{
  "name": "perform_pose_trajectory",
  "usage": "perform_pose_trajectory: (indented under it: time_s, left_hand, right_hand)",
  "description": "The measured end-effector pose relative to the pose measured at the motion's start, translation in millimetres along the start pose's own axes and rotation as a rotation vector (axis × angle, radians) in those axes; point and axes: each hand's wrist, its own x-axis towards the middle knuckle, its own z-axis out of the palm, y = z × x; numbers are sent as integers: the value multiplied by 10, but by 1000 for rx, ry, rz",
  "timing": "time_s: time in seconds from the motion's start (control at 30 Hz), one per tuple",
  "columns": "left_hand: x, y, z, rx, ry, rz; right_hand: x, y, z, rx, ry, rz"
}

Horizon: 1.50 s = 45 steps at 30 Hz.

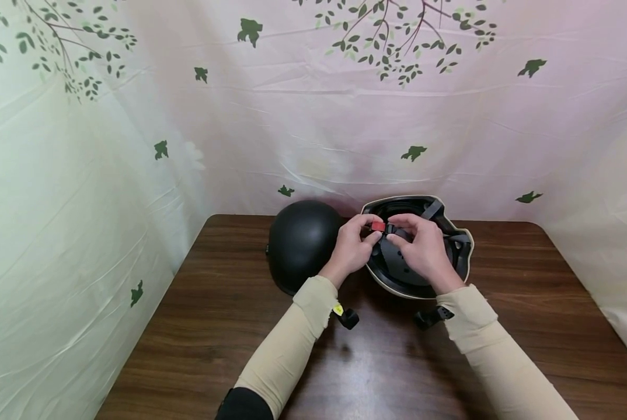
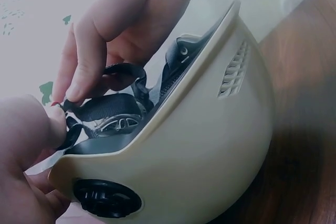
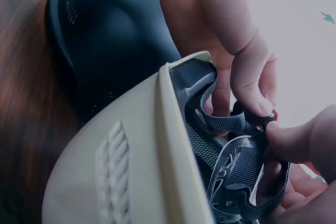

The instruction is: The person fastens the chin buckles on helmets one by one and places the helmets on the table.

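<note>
A cream helmet (image 2: 210, 145) lies upside down on the table, its black padded inside (image 1: 400, 268) facing up. Over that opening my left hand (image 1: 351, 248) pinches a red buckle piece (image 1: 378, 226) between thumb and fingers. My right hand (image 1: 422, 249) pinches the black buckle part (image 1: 390, 229) right beside it. In the wrist views the black chin strap (image 3: 227, 124) runs from the helmet's inside up to the fingertips. Fingers partly cover the buckle, so whether its halves are joined cannot be told.
A black helmet (image 1: 303, 245) sits dome up, close to the cream helmet's left side. Both stand near the back edge of the brown wooden table (image 1: 213, 326). Behind hangs a pale curtain (image 1: 319, 128) with leaf prints.
</note>
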Motion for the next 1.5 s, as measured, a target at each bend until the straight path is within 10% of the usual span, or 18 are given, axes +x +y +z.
perform_pose_trajectory:
  time_s: [1.5]
  left_hand:
    - [-140,32,-130,-64,-60,84]
  right_hand:
    - [-187,169,-137,-43,-10,-39]
